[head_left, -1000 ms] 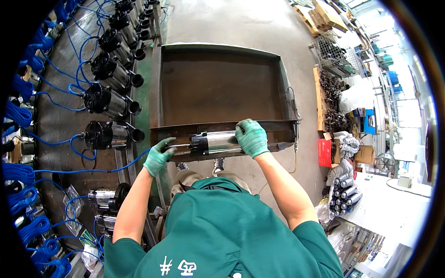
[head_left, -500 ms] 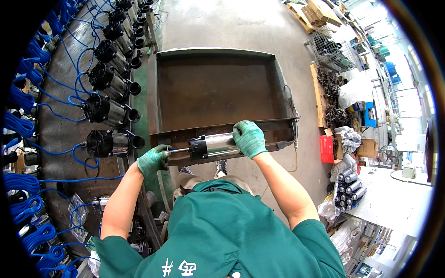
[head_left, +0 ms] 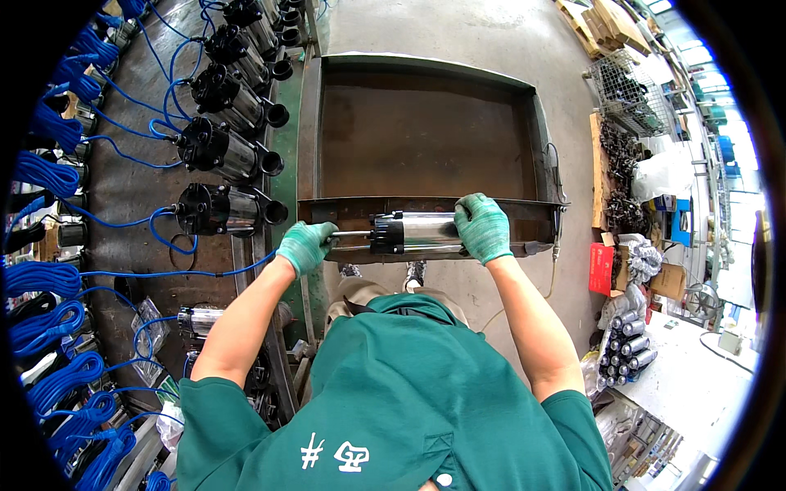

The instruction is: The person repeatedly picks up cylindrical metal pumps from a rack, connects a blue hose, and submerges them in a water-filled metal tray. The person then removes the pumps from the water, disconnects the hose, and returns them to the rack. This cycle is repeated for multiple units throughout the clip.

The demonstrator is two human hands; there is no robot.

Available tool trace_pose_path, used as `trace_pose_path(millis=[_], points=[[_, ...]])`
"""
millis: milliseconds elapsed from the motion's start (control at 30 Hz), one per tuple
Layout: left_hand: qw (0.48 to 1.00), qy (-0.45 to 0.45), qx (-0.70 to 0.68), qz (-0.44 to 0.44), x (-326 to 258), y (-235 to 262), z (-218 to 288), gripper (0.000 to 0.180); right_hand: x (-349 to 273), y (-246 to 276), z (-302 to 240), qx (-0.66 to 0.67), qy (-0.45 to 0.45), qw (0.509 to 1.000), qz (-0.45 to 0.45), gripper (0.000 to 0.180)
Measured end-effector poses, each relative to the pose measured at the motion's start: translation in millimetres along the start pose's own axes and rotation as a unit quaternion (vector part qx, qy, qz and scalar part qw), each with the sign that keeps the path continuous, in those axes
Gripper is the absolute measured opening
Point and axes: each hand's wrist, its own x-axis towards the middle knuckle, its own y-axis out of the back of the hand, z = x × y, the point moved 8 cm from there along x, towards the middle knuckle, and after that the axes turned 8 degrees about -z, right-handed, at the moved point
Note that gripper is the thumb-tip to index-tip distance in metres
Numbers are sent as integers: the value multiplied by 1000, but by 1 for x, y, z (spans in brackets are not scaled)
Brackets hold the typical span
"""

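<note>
Both my hands wear green gloves and hold a silver metal cylinder (head_left: 430,231), which looks like a pump motor. It lies level over the front ledge of a brown metal tank. A black ribbed collar (head_left: 387,233) rings its left part, and thin steel rods (head_left: 352,234) stick out leftward. My left hand (head_left: 307,247) is closed at the left ends of the rods; what its fingertips grip exactly is hidden. My right hand (head_left: 483,227) wraps over the cylinder's right end and covers it.
Beyond the ledge is the shallow tank (head_left: 426,135) with raised rims. At left, steel-and-black pumps (head_left: 217,151) stand in a row on a bench, with blue coiled cables (head_left: 53,282) behind. On the right are a wire basket (head_left: 630,90), a red box (head_left: 601,268) and stacked metal cylinders (head_left: 630,348).
The whole view has shifted, so the tank and my hands appear farther right and higher. The slightly tilted cylinder is now level, and a second rod shows below the first. Both hands keep hold.
</note>
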Motion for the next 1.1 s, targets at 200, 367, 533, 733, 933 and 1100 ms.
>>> trace_pose_path(millis=[200, 367, 533, 733, 933, 1100], points=[[994, 85, 61, -20, 4, 10, 11, 37, -1, -1, 5, -3, -2, 1000, 7, 14], [785, 299, -506, -198, -16, -20, -17, 35, 3, 0, 2, -15, 3, 1000, 3, 15], [971, -28, -219, 86, 3, 3, -1, 29, 1, 2, 2, -13, 8, 1000, 11, 15], [983, -42, 56, 167, 1, 17, 10, 42, 0, 1, 6, -10, 1, 1000, 12, 15], [782, 350, -503, -117, -19, -18, -9, 69, 0, 1, 4, -7, -2, 1000, 11, 14], [672, 328, -657, -94, -14, -43, -25, 47, 1, 2, 2, -9, -5, 1000, 5, 14]])
